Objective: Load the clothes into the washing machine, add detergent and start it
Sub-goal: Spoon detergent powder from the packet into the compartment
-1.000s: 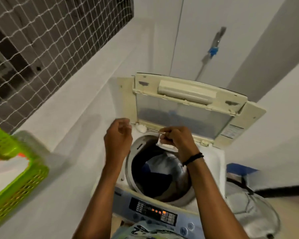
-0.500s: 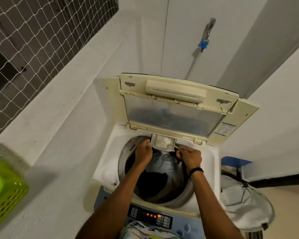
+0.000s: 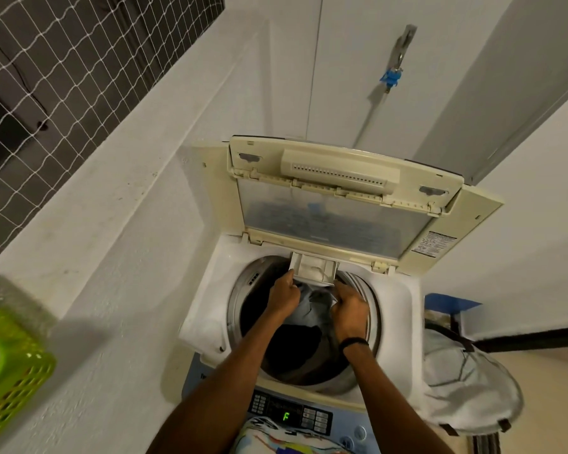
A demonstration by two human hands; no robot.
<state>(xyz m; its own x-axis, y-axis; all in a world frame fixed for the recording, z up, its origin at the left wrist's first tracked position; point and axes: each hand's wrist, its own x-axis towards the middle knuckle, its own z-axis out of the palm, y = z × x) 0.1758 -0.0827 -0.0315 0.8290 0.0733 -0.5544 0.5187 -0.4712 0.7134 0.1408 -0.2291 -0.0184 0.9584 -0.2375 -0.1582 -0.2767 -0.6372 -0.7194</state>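
The top-loading washing machine [image 3: 207, 309] stands with its cream lid [image 3: 335, 217] raised. Grey and dark clothes [image 3: 295, 348] lie in the drum. A small white detergent drawer [image 3: 312, 268] juts out over the drum's back rim. My left hand [image 3: 284, 293] grips the drawer's left front corner with curled fingers. My right hand [image 3: 350, 309] is curled at the right front corner, and something small and white shows under its fingers. The control panel [image 3: 289, 414] near me shows a green "F".
A green plastic basket [image 3: 10, 355] sits on the white ledge at the left. A white laundry bag [image 3: 463, 385] stands on the floor right of the machine. A tap with a blue fitting [image 3: 392, 78] hangs on the back wall. Netting covers the window at upper left.
Both hands came down from in front of the lid to the drawer's front corners. The panel display now reads a green "F".
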